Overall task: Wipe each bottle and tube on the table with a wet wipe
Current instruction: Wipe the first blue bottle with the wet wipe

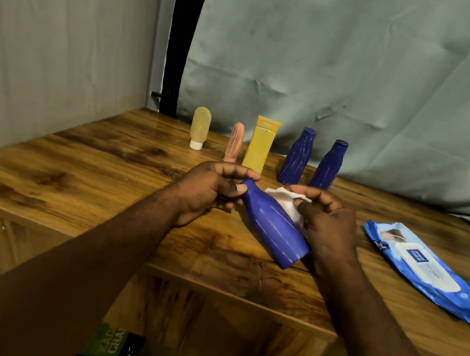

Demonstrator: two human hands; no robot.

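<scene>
A blue bottle (274,224) is tilted above the wooden table (70,180), its neck to the upper left. My left hand (209,189) pinches that neck. My right hand (326,222) grips a white wet wipe (285,199) and holds it against the bottle's far side. Along the back stand a pale yellow tube (199,127), a pink tube (234,142), a yellow tube (261,144) and two more blue bottles (297,157) (328,165).
A blue pack of wet wipes (428,270) lies on the table at the right. Grey-green cloth hangs behind the table. A dark printed packet (109,350) shows below the table's front edge. Drawers sit under the table at the left.
</scene>
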